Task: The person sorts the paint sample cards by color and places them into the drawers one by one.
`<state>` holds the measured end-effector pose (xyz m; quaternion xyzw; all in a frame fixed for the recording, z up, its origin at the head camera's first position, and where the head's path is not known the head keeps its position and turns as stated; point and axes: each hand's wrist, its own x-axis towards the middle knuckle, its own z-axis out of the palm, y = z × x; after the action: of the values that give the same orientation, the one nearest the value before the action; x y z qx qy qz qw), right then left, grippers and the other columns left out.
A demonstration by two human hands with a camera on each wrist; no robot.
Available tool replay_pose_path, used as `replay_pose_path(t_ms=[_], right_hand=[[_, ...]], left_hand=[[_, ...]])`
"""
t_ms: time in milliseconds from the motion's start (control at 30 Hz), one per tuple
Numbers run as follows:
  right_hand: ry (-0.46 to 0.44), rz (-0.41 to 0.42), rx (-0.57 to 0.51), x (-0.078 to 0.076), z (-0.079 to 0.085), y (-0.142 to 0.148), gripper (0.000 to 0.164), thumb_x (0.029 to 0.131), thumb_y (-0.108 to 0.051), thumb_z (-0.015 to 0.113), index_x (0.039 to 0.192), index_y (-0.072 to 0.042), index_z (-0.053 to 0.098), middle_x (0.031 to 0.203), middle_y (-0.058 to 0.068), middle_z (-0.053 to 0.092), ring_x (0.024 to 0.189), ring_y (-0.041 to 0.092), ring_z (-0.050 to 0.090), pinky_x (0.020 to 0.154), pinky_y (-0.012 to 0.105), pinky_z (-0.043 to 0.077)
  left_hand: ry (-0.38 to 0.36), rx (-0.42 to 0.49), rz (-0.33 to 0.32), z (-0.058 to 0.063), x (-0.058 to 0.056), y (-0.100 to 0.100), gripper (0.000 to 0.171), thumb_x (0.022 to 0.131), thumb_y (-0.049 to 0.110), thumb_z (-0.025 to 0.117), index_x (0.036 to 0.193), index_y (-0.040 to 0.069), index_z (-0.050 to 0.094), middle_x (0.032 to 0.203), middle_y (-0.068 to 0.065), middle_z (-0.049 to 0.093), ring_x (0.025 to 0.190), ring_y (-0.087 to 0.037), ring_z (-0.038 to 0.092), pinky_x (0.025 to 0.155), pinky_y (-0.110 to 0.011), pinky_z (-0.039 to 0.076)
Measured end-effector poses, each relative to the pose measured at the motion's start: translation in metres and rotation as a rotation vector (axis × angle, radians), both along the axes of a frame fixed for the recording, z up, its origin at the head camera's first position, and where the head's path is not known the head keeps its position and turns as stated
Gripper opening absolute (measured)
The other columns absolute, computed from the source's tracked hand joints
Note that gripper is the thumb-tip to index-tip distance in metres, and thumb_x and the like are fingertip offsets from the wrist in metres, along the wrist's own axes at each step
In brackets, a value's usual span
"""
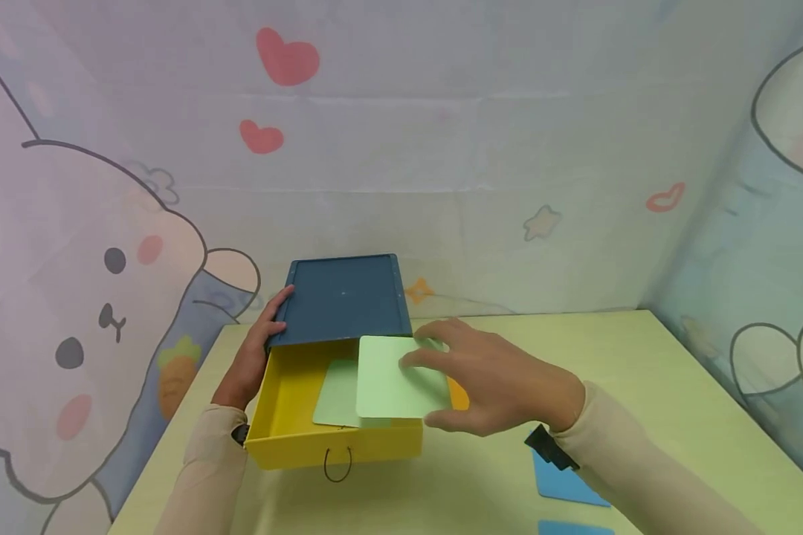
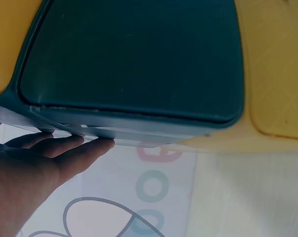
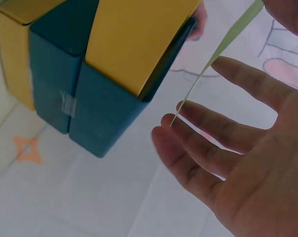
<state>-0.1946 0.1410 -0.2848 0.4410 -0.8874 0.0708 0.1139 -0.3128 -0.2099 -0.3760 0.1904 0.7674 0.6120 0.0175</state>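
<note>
Pale tabletop (image 1: 629, 386), right grip (image 1: 485, 377) in wide pinch on green card (image 1: 387, 380), left grip (image 1: 247, 365) uncurled against box (image 1: 344, 297).

Two hands (image 1: 498, 379), two straps (image 1: 552, 448), one desk (image 1: 642, 386). One open drawer (image 1: 281, 449) bears one loop (image 1: 337, 481). Two green cards (image 1: 384, 375) show, though overlap could hide another. Two blue cards (image 1: 565, 477), one orange piece (image 1: 458, 394), and three hearts (image 1: 289, 59) behind, in the head view.

Open from above over the left part of the yellow drawer (image 1: 384, 443). Blocked over its right by a pale green card (image 1: 389, 383) and the right hand (image 1: 491, 380), behind by the blue casing (image 1: 344, 299), at left by the left hand (image 1: 249, 366). Passable in front, around the cord loop (image 1: 337, 482).
</note>
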Motion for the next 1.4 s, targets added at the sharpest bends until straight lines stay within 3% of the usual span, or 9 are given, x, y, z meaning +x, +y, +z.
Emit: replay_pose_path(t_ms=[200, 367, 533, 833, 1400], right_hand=[[-0.082, 0.063, -0.043, -0.006, -0.003, -0.022, 0.051, 0.089, -0.039, 0.068, 0.134, -0.018, 0.058, 0.144, 0.015, 0.051, 0.131, 0.029, 0.050, 0.106, 0.044, 0.048], [-0.129, 0.090, -0.049, -0.011, -0.008, -0.036, 0.050, 0.091, -0.040, 0.067, 0.135, -0.017, 0.058, 0.145, 0.014, 0.049, 0.131, 0.029, 0.049, 0.108, 0.043, 0.045], [-0.164, 0.083, -0.026, -0.018, -0.012, -0.044, 0.052, 0.091, -0.041, 0.067, 0.136, -0.017, 0.058, 0.144, 0.013, 0.051, 0.130, 0.027, 0.050, 0.109, 0.041, 0.045], [-0.309, 0.031, 0.035, -0.035, -0.013, -0.061, 0.057, 0.090, -0.043, 0.069, 0.138, -0.015, 0.058, 0.142, 0.003, 0.059, 0.134, 0.022, 0.052, 0.115, 0.037, 0.042], [-0.157, -0.132, 0.291, -0.039, -0.022, -0.088, 0.063, 0.088, -0.052, 0.072, 0.141, -0.022, 0.055, 0.135, 0.002, 0.062, 0.115, 0.022, 0.058, 0.098, 0.032, 0.052]], left_hand=[[0.001, -0.006, 0.002, -0.001, 0.000, -0.001, 0.057, 0.106, 0.029, 0.021, 0.162, 0.035, 0.012, 0.171, 0.001, -0.010, 0.158, -0.038, -0.007, 0.123, -0.068, 0.001], [0.011, -0.006, 0.002, 0.000, 0.000, -0.002, 0.057, 0.107, 0.028, 0.021, 0.162, 0.035, 0.012, 0.171, 0.001, -0.010, 0.158, -0.037, -0.007, 0.123, -0.067, 0.000], [0.016, -0.008, -0.004, 0.001, -0.001, -0.002, 0.057, 0.107, 0.027, 0.022, 0.163, 0.034, 0.012, 0.171, 0.001, -0.010, 0.158, -0.037, -0.007, 0.124, -0.067, 0.000], [0.008, 0.004, -0.002, 0.001, 0.001, -0.004, 0.057, 0.107, 0.026, 0.021, 0.163, 0.032, 0.012, 0.171, 0.000, -0.011, 0.158, -0.037, -0.008, 0.123, -0.067, 0.000], [-0.014, 0.017, -0.002, 0.002, 0.002, 0.001, 0.056, 0.108, 0.030, 0.020, 0.162, 0.036, 0.011, 0.171, 0.001, -0.014, 0.157, -0.038, -0.009, 0.123, -0.069, 0.001]])
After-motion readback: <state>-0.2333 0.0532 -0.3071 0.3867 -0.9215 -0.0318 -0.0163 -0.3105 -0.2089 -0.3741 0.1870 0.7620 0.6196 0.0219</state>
